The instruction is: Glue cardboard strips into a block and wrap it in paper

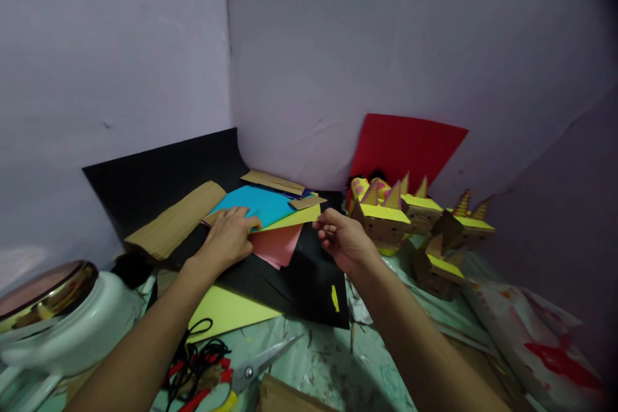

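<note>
A blue sheet of paper (263,203) lies over a pile of coloured sheets on black card. My left hand (230,232) is closed over its near left edge, fingers bent on top and thumb at the rim. From beneath the blue sheet a yellow sheet of paper (294,217) sticks out to the right. Its right corner sits in the pinched fingertips of my right hand (345,238). Pink sheets (279,246) lie under the yellow one. A small brown cardboard piece (308,203) rests on the pile near its right end.
Black card (309,277) curves up the wall behind. Scissors (255,367) and black cord (205,357) lie in front. Cardboard boxes with yellow tops and pointed ears (386,222) stand right, before a red sheet (410,148). A white pot (91,322) is left; folded brown paper (176,222) lies behind.
</note>
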Demonstrator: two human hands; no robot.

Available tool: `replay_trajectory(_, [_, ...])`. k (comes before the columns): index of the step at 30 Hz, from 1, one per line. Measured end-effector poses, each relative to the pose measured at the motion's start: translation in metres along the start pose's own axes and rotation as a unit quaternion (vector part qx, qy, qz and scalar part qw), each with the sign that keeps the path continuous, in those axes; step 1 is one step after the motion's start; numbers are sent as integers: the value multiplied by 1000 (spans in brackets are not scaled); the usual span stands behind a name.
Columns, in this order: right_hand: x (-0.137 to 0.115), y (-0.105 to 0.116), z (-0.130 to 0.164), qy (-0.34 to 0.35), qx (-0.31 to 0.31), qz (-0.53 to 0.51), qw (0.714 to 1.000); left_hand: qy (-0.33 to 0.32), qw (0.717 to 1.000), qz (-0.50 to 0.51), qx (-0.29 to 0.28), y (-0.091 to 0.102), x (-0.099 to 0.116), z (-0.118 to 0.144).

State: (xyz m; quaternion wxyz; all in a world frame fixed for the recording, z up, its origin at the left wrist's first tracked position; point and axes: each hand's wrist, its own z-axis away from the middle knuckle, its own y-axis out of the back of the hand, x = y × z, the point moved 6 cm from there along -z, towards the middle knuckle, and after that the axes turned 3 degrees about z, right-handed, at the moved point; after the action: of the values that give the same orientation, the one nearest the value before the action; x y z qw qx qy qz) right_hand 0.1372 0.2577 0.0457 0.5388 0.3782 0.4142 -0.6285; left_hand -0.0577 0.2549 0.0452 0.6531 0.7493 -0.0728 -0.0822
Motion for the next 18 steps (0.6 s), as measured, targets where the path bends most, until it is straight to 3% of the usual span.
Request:
replay_trajectory(10, [-7,23,26,-22,20,-158,987,-27,995,78,-60,-8,-22,6])
replay_trajectory(18, [12,44,52,-106,13,-235,966,-90,986,139,-5,22,-17,14])
